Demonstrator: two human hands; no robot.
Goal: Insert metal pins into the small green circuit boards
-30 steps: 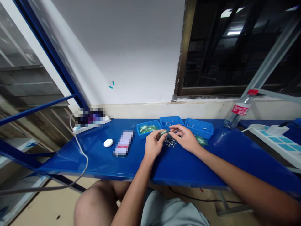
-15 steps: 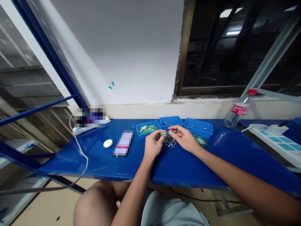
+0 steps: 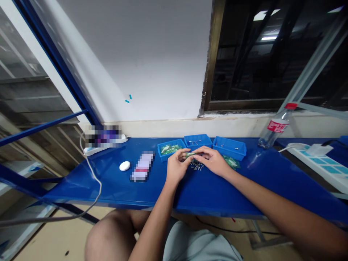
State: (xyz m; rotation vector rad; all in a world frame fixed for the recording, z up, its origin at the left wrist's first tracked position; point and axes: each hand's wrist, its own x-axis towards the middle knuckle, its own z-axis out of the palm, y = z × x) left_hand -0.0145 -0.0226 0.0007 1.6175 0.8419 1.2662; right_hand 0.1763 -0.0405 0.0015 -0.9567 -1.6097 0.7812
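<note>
My left hand (image 3: 177,166) and my right hand (image 3: 213,160) meet above the table in front of the bins. Between the fingertips is a small green-and-white plastic packet (image 3: 190,154); my left thumb and fingers pinch it. The right thumb and fingers close on its right end, partly hiding it. Below the hands lies a loose pile of small metal screws (image 3: 197,166). Several green packets (image 3: 231,162) rest on the table beyond my right wrist. More packets fill the left blue bin (image 3: 164,158). A few metal pieces lie in the middle bin (image 3: 199,137) and the right bin (image 3: 232,154).
On the blue table (image 3: 114,190), a blurred-out phone-shaped object (image 3: 143,166) and a white oval object (image 3: 124,166) lie to the left. A bottle with a red cap (image 3: 276,127) leans at the back right. Power strips (image 3: 323,163) flank both sides; a cable (image 3: 100,188) hangs over the left edge.
My right fingers have moved slightly left and closed in on the packet, so the hands now touch or nearly touch. The bins and other objects stay put.
</note>
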